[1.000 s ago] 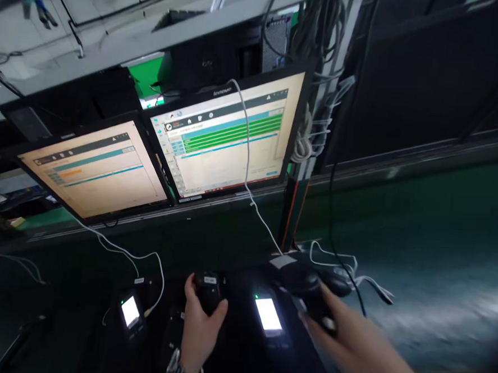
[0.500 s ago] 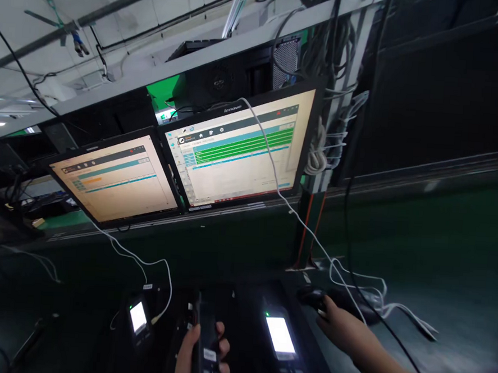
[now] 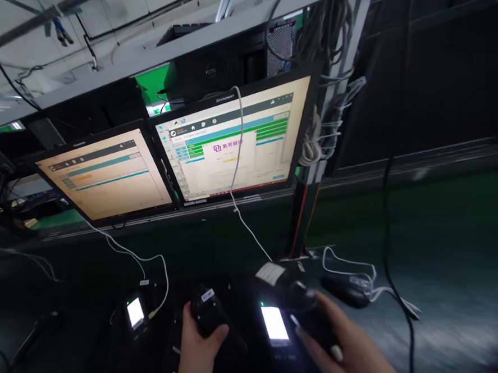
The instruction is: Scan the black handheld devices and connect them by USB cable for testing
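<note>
- The left hand [image 3: 199, 341] was wrapped round a black device [image 3: 212, 314] with a white label, thumb and fingers on its sides; the right hand [image 3: 344, 350] gripped a dark handheld scanner [image 3: 287, 284], its label side tilted up, near the lit device on the right.
- The green bench [image 3: 456, 317] ran beneath everything, glossy towards the right.
- The right monitor [image 3: 263, 151] showed green rows and a pop-up with a purple logo; the left monitor [image 3: 110, 172] beside it showed an orange bar.
- Behind the top of the right monitor sat a dark equipment case [image 3: 211, 70], a perforated panel at its right; its contents were hidden.
- A dark base [image 3: 240, 287], mat or tray, I could not tell which, carried two lit devices: the right lit device [image 3: 275, 326] lay between the hands, the left lit device [image 3: 135, 313] well to the left of the left hand. Each had a bright screen and a green light.
- White-tied cables [image 3: 312, 148] hung in a coil at the post.
- A black mouse [image 3: 347, 292] lay on the bench beyond the right hand, white wires [image 3: 349, 263] just beside it.
- A thin white cord [image 3: 250, 231] ran from the right monitor's top down to the scanner.
</note>
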Action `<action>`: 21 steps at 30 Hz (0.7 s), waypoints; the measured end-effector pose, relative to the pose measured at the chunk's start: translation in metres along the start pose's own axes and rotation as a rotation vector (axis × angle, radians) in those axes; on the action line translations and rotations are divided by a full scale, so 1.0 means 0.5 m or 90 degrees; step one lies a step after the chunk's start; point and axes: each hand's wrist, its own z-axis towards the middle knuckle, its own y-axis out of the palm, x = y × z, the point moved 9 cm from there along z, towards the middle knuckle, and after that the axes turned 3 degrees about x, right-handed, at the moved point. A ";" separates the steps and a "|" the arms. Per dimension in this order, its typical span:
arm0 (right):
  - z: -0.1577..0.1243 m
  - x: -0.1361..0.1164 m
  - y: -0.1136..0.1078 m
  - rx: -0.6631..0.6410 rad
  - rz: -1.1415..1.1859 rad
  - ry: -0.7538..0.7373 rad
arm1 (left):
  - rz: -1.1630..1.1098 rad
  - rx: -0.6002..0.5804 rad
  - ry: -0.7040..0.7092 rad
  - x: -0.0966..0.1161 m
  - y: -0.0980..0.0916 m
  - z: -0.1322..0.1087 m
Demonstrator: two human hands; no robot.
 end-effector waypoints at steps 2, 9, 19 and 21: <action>-0.026 -0.061 0.032 -0.071 0.085 -0.065 | 0.116 0.000 0.066 0.021 0.005 -0.001; -0.044 -0.124 0.048 -0.092 0.133 -0.081 | 0.268 0.016 0.155 0.034 0.007 -0.005; -0.065 -0.122 0.032 -0.107 0.099 -0.072 | 0.278 0.020 0.138 0.024 0.009 -0.002; -0.059 -0.112 0.029 -0.096 0.083 -0.067 | 0.248 0.041 0.139 0.024 0.005 -0.001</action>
